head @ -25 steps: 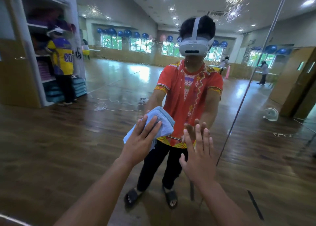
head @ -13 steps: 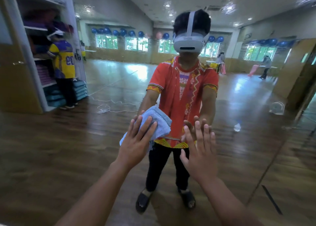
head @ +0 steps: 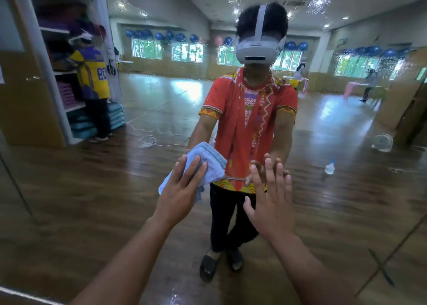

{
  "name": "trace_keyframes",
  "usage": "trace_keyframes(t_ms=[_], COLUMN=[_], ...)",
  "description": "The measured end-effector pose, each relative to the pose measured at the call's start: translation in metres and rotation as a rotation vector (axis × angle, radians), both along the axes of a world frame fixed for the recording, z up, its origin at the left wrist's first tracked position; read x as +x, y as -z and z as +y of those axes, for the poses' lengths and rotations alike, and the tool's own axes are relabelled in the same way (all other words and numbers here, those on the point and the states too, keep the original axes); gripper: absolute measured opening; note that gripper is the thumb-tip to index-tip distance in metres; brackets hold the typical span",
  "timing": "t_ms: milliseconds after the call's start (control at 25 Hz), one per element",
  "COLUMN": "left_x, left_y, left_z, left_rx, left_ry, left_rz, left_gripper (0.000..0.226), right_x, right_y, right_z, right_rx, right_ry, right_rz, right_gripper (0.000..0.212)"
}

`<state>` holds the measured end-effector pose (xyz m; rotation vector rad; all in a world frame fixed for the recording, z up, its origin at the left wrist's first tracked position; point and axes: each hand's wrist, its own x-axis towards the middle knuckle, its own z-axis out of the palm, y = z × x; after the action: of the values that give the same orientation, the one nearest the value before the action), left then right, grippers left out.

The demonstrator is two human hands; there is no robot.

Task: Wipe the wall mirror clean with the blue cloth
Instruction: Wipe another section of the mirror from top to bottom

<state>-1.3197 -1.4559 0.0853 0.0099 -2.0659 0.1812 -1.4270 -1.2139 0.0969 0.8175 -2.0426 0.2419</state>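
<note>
The mirror (head: 92, 200) fills your whole view, and everything beyond your arms is a reflection in it. At the far left it shows a white shelf (head: 57, 78) stacked with purple and teal mats, with a person in a yellow and purple shirt (head: 92, 73) standing right against it. A white cord (head: 147, 140) lies looped on the wooden floor a little to the right.

Left of centre, your left hand (head: 180, 189) lies flat with straight fingers on the blue cloth (head: 208, 163) and presses it to the glass. The cloth is folded in layers; its upper corner sticks out past your fingertips and a loose edge hangs below your palm.

Behind it stands your own reflection in a red patterned shirt (head: 242, 119) and a white headset (head: 257, 50).

Just right of the cloth, apart from it, your right hand (head: 270, 203) holds nothing. Its fingers are straight and spread wide, and the fingertips meet their mirrored twins, so it looks to rest on the glass.

Further right the reflected floor carries a small spray bottle (head: 329, 167), upright, and beyond it a white fan (head: 382, 142) near a wooden door.
</note>
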Motion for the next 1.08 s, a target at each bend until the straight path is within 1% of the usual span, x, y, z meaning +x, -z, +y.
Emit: trace_keyframes(t_ms=[120, 200, 280, 440, 520, 640, 800, 880, 1080], left_x=[0.008, 0.014, 0.018, 0.029, 0.037, 0.049, 0.06, 0.063, 0.09], left_y=[0.006, 0.01, 0.01, 0.014, 0.016, 0.019, 0.017, 0.016, 0.018], left_z=[-0.005, -0.004, -0.004, -0.006, -0.014, -0.031, -0.059, -0.074, -0.159], left_rx=[0.089, 0.16, 0.209, 0.375, 0.426, 0.411, 0.41, 0.359, 0.253], left_ry=[-0.023, -0.04, -0.055, -0.12, -0.151, -0.137, -0.113, -0.083, -0.085], left_rz=[-0.039, -0.059, -0.082, -0.11, -0.146, -0.194, -0.178, -0.153, -0.09], left_gripper=[0.071, 0.08, 0.084, 0.091, 0.095, 0.096, 0.098, 0.092, 0.08], right_x=[-0.001, -0.003, -0.004, -0.001, 0.005, 0.016, 0.035, 0.043, 0.088], right_y=[-0.001, -0.002, -0.002, -0.004, -0.005, -0.007, -0.011, -0.013, -0.008], right_z=[0.004, 0.008, 0.01, 0.008, 0.001, -0.019, -0.063, -0.082, -0.178], right_rx=[0.036, 0.057, 0.07, 0.038, 0.031, 0.045, 0.049, 0.061, 0.05], right_ry=[-0.025, -0.037, -0.042, -0.056, -0.074, -0.098, -0.124, -0.126, -0.156], right_rz=[-0.029, -0.023, -0.012, -0.009, 0.003, 0.019, 0.048, 0.068, 0.064], right_gripper=[0.098, 0.099, 0.098, 0.102, 0.101, 0.097, 0.099, 0.098, 0.097])
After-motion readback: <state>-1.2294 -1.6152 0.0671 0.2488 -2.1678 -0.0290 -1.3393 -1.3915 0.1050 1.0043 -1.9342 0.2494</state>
